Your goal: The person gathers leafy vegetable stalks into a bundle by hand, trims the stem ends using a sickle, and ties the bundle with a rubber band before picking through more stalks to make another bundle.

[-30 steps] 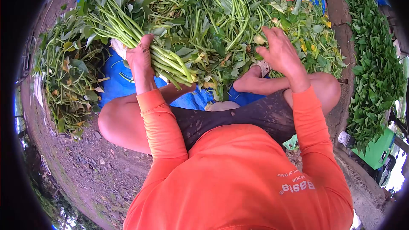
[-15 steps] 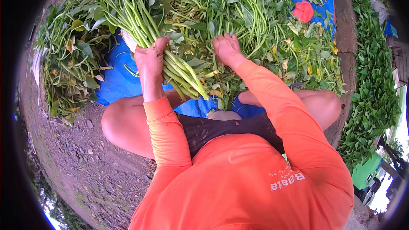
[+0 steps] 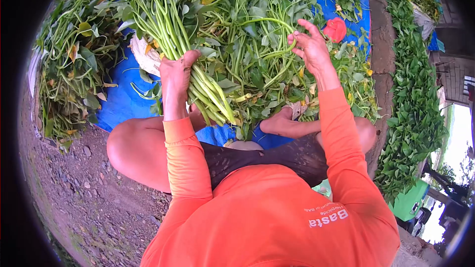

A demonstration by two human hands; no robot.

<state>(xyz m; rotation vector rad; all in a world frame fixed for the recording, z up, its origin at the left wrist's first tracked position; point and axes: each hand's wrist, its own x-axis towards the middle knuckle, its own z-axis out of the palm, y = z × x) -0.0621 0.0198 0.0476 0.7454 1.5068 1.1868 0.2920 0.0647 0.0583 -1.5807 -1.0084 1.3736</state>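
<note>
My left hand point(image 3: 176, 75) is wrapped round a thick bunch of long green stems point(image 3: 212, 95), its leafy end pointing up and away and its cut ends towards my lap. Over the heap at the right, my right hand point(image 3: 312, 49) is raised, with its thumb and a finger closed on a curved green stem point(image 3: 269, 21) that arches to the left. Loose leafy stems point(image 3: 247, 44) are spread under and between both hands, with some yellow leaves among them.
A blue tarp point(image 3: 123, 96) lies under the greens. Another leafy pile point(image 3: 74, 69) stands at the left, with a pinkish-red object point(image 3: 335, 30) at the right. Beyond a concrete edge point(image 3: 383, 64) runs a long row of greens point(image 3: 415, 113), near a green container point(image 3: 410, 200).
My right hand has gone down into the heap, then moved up and right with a stem. My left hand still holds the bunch.
</note>
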